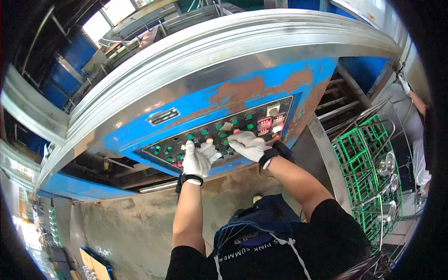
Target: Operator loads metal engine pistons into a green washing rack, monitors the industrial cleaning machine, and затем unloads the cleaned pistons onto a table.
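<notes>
A black control panel (175, 142) is set into the front of a blue machine, with rows of green buttons and a few pale and red ones. My left hand (197, 162), in a white glove, is over the panel's lower middle, its thumb raised beside a green button and its fingers apart. Farther right, my right hand (248, 146) is gloved too, and its outstretched fingers reach onto the buttons. Whether a fingertip presses one cannot be made out. Neither hand holds anything. Red-lit digital displays (264, 125) are at the panel's right end.
Above the panel runs a long curved metal rail (210, 51). Green wire racks (361, 163) in a metal frame stand on the right, with round metal parts beside them. Another person's gloved hand (403, 84) shows at the far right. Below is a stained concrete floor (135, 233).
</notes>
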`<state>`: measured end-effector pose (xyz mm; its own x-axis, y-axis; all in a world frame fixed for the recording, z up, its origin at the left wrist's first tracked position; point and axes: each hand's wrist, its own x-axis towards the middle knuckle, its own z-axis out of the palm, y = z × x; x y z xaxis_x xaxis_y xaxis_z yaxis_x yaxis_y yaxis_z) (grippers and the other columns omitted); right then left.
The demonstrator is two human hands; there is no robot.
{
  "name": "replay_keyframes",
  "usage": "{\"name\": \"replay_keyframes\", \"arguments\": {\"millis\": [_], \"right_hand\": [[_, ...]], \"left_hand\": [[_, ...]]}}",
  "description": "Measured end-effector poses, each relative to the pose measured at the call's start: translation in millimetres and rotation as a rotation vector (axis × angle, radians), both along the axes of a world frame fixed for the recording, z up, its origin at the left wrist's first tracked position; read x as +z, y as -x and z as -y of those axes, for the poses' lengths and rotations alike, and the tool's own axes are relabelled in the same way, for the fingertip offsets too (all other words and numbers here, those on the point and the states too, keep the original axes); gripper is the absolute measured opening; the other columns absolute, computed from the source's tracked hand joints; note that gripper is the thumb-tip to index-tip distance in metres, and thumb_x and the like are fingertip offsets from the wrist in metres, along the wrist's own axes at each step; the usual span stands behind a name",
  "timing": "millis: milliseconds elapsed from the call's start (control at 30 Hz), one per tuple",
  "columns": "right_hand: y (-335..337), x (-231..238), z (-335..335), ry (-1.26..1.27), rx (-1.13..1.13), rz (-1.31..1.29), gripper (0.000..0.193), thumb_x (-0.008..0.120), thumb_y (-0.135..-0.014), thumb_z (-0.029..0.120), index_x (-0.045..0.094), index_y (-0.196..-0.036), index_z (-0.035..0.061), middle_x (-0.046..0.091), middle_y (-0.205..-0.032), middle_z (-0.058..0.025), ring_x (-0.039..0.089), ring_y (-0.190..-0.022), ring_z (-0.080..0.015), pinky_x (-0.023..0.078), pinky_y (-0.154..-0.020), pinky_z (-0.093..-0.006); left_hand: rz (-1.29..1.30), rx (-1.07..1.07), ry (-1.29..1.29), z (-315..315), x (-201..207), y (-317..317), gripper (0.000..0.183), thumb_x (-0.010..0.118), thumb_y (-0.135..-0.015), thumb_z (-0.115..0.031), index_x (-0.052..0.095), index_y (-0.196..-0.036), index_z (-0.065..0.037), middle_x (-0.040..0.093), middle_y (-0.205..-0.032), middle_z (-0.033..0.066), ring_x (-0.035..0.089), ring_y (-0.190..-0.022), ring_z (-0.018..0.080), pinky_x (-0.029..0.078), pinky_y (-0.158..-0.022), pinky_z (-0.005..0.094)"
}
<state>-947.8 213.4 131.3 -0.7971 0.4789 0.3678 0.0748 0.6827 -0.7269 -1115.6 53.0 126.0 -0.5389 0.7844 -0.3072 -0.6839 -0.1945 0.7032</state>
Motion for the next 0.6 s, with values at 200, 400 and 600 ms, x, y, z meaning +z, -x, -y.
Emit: {"name": "replay_keyframes", "arguments": {"millis": [200, 400, 600], "right_hand": [[19.3, 8.2, -15.0, 0.127, -0.033, 0.245, 0.034, 0.052, -0.096, 0.04, 0.068, -0.106, 0.0111, 0.067, -0.102, -0.0167, 0.064, -0.099, -0.0367, 0.051, -0.087, -0.0461], [16.2, -0.8, -17.6, -0.201, 0.115, 0.352, 0.033, 0.05, -0.089, 0.03, 0.064, -0.087, 0.0001, 0.065, -0.087, -0.0215, 0.066, -0.086, -0.037, 0.053, -0.073, -0.0469], [-75.4, -32.9, 36.2, 0.362, -0.143, 0.425, 0.047, 0.053, -0.09, 0.046, 0.068, -0.113, 0.0079, 0.068, -0.112, -0.0186, 0.063, -0.106, -0.0346, 0.05, -0.091, -0.0444]], "left_hand": [[0.05, 0.051, -0.115, -8.4, -19.9, 16.5, 0.034, 0.069, -0.093, -0.045, 0.058, -0.081, -0.015, 0.055, -0.071, -0.0008, 0.058, -0.079, 0.0246, 0.05, -0.079, 0.0433], [0.086, -0.348, -0.016, -16.2, -47.2, -21.6, 0.033, 0.064, -0.097, -0.033, 0.061, -0.121, -0.011, 0.066, -0.096, 0.0055, 0.064, -0.082, 0.0235, 0.054, -0.08, 0.0452], [0.038, -1.026, 0.315, -28.2, -104.2, -39.3, 0.032, 0.062, -0.098, -0.032, 0.062, -0.114, -0.004, 0.065, -0.093, 0.0079, 0.061, -0.072, 0.018, 0.053, -0.065, 0.0395]]}}
